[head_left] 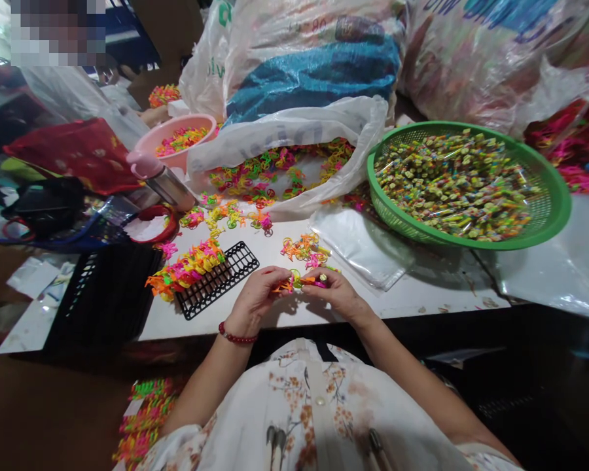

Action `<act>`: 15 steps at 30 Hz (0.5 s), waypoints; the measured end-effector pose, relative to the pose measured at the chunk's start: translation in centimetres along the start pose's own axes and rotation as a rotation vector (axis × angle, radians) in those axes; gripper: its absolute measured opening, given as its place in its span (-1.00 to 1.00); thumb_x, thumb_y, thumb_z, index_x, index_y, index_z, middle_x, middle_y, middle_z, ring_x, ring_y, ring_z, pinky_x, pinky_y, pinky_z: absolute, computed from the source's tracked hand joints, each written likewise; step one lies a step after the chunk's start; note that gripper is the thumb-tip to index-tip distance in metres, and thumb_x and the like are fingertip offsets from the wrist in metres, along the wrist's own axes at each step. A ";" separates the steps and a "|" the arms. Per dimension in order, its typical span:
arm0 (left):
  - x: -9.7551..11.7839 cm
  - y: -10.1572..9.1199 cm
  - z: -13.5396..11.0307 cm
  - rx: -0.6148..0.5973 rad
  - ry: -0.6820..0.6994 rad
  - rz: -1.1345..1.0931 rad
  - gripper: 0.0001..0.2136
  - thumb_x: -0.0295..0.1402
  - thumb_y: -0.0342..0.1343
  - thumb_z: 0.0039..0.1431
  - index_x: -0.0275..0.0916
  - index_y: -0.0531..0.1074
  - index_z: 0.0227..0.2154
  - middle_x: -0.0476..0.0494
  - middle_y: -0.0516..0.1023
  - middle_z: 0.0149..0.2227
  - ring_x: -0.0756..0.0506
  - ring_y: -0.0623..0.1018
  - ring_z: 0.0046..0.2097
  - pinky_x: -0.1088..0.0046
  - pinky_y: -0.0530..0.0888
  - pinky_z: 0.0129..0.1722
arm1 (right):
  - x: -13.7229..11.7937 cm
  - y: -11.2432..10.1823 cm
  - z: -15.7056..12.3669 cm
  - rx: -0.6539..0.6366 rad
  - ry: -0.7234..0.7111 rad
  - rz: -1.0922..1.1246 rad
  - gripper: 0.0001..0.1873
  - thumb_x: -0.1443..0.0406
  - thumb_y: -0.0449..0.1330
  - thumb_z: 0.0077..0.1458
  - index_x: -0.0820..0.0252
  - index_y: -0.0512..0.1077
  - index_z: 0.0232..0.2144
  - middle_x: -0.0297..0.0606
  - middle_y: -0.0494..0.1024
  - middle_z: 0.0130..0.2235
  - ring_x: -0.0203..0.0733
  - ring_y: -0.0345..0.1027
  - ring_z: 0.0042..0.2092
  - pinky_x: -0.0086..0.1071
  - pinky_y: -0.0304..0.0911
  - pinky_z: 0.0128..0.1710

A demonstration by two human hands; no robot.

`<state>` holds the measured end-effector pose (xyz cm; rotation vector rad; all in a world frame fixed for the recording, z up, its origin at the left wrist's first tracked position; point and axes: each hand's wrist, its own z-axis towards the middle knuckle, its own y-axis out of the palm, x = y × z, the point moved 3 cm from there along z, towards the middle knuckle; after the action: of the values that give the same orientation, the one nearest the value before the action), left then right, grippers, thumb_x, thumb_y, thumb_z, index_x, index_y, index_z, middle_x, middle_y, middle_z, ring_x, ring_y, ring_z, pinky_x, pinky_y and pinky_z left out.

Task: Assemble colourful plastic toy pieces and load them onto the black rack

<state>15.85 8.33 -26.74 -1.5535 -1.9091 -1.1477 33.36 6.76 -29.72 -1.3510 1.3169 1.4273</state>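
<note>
My left hand [256, 296] and my right hand [334, 292] meet at the near edge of the white table [422, 294]. Together they pinch a short row of small bright plastic rings [300, 282], orange, yellow and pink. Just left of my left hand lies a black slotted rack [222, 276] with a row of coloured plastic pieces [189, 267] standing along its far side. A small loose heap of rings [302, 248] lies just beyond my hands.
A green basket [554, 216] of wrapped coloured items stands at the right. An open white bag [285, 131] spills rings behind. A pink bowl [177, 127], a pink-capped flask [160, 180] and a black crate [103, 297] are at the left. Clear plastic sleeves [368, 245] lie nearby.
</note>
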 end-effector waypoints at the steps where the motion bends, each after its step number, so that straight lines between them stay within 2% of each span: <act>1: -0.2 0.1 0.0 0.014 0.007 -0.019 -0.77 -0.41 0.43 -0.25 -0.35 0.52 -0.51 -0.07 0.53 -0.51 0.05 0.46 -0.52 0.57 0.44 -0.53 | 0.2 0.0 0.1 0.011 0.005 0.009 -0.71 0.13 0.46 -0.19 0.12 0.56 -0.41 -0.36 0.54 -0.36 -0.24 0.35 -0.30 -0.33 0.27 -0.24; 7: -1.2 0.4 0.1 0.080 0.043 -0.113 -0.73 -0.38 0.45 -0.29 -0.36 0.53 -0.50 -0.05 0.54 -0.46 0.05 0.51 -0.44 0.61 0.50 -0.46 | 0.8 0.4 0.1 0.120 0.044 0.104 -0.66 0.14 0.50 -0.26 0.14 0.52 -0.43 -0.40 0.53 -0.40 -0.32 0.32 -0.38 -0.40 0.24 -0.34; 12: -1.1 0.6 -0.3 0.088 0.116 -0.093 -0.67 -0.32 0.50 -0.34 -0.33 0.55 -0.47 -0.05 0.56 -0.42 0.02 0.53 -0.42 0.58 0.53 -0.46 | 0.1 0.9 -0.3 0.076 0.133 0.239 -0.65 0.15 0.49 -0.22 0.18 0.48 -0.44 -0.41 0.52 -0.49 -0.32 0.36 -0.44 -0.42 0.29 -0.36; 15: -0.7 0.7 -0.7 0.087 0.192 0.003 -0.68 -0.29 0.49 -0.28 -0.33 0.57 -0.45 -0.06 0.56 -0.42 0.00 0.53 -0.43 0.56 0.52 -0.51 | -0.2 0.9 -0.4 0.065 0.180 0.317 -0.65 0.19 0.51 -0.25 0.21 0.48 -0.44 -0.39 0.55 -0.46 -0.34 0.41 -0.44 -0.43 0.34 -0.36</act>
<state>16.63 7.34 -26.60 -1.3484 -1.8042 -1.1523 32.57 6.24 -29.29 -1.2930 1.7433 1.4793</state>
